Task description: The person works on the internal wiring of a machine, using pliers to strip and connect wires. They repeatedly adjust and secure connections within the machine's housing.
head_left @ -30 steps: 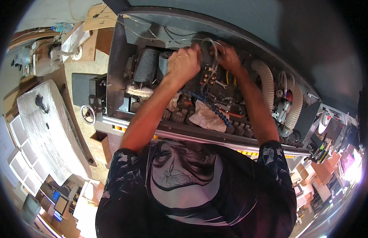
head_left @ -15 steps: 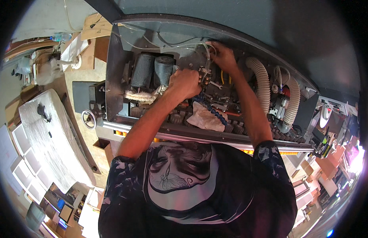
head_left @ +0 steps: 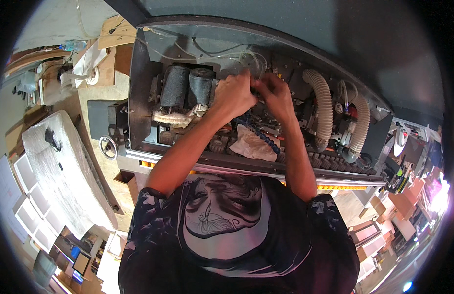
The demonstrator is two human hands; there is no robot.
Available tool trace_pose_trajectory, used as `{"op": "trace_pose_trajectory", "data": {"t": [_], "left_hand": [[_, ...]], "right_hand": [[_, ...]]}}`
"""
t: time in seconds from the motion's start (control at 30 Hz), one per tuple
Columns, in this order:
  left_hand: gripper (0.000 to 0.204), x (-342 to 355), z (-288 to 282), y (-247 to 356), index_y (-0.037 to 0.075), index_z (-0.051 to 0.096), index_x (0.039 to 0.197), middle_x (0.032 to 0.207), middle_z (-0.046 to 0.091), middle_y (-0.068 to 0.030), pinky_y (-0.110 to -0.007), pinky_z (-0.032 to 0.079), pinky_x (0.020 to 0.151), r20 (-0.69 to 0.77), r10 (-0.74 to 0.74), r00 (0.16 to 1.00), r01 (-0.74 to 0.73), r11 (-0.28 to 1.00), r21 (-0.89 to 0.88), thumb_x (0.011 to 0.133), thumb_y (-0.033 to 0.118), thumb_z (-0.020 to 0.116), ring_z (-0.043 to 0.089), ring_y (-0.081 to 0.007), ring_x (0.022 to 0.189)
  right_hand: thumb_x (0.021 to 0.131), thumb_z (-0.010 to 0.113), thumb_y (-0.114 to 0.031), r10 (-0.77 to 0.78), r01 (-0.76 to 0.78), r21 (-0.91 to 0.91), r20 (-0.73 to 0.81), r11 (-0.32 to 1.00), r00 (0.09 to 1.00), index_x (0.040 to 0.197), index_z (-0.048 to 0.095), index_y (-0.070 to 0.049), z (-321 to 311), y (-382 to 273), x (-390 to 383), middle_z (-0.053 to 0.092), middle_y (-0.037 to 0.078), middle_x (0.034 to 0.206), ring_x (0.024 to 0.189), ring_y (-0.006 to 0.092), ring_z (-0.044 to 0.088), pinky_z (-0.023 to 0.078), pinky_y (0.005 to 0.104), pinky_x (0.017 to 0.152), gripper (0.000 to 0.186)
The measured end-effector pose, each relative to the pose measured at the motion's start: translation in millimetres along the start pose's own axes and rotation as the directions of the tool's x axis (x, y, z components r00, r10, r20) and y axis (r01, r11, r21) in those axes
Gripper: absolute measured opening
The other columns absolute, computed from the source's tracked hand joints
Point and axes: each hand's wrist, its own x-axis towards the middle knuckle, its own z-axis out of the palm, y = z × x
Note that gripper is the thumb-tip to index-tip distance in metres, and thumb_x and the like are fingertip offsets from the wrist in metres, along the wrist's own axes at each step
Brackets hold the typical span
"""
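clr tubing (head_left: 262,60): thin, looped | L hand (head_left: 234,94), R hand (head_left: 277,96): curled, grip unclear

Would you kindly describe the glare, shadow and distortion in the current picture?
Head view: glare washes out part of the wrapped bundle; fisheye distortion bows the cabinet rim; shadow darkens part of the grey panel; detail between the left hand and right hand is too dim to tell.

dark machine housing (head_left: 141,93) carries crumpled pale cloth (head_left: 251,145), blue segmented hose (head_left: 264,137) alongside
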Motion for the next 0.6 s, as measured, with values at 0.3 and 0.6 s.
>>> {"op": "trace_pose_trajectory", "data": {"t": [0.3, 0.6], "left_hand": [[0.038, 6.7, -5.8, -15.8, 0.008, 0.067, 0.104, 0.090, 0.077, -0.0159, -0.046, 0.058, 0.081, -0.071, -0.060, 0.996, 0.056, 0.997, -0.061, 0.077, 0.029, 0.084, 0.075, -0.0367, 0.090], [0.030, 31.6, 5.5, -33.7, 0.008, 0.075, 0.117, 0.108, 0.077, -0.0155, -0.043, 0.056, 0.092, -0.097, 0.012, 0.995, -0.039, 0.960, -0.279, 0.091, 0.022, 0.068, 0.073, -0.0361, 0.104]], "right_hand": [[0.094, 0.072, -0.013, -0.009, 0.010, 0.015, -0.017, 1.000, 1.000, 0.111, 0.069, -0.001, -4.7, 9.3, 21.6, 0.068, 0.003, 0.081, 0.066, 0.0096, 0.060, 0.048, 0.0287, 0.060, 0.020], [0.090, 0.077, -0.014, -0.054, 0.061, 0.105, -0.073, 0.993, 0.996, 0.107, 0.068, 0.000, -4.3, 18.6, 44.0, 0.073, 0.009, 0.083, 0.067, 0.0145, 0.066, 0.052, 0.0324, 0.060, 0.023]]}}
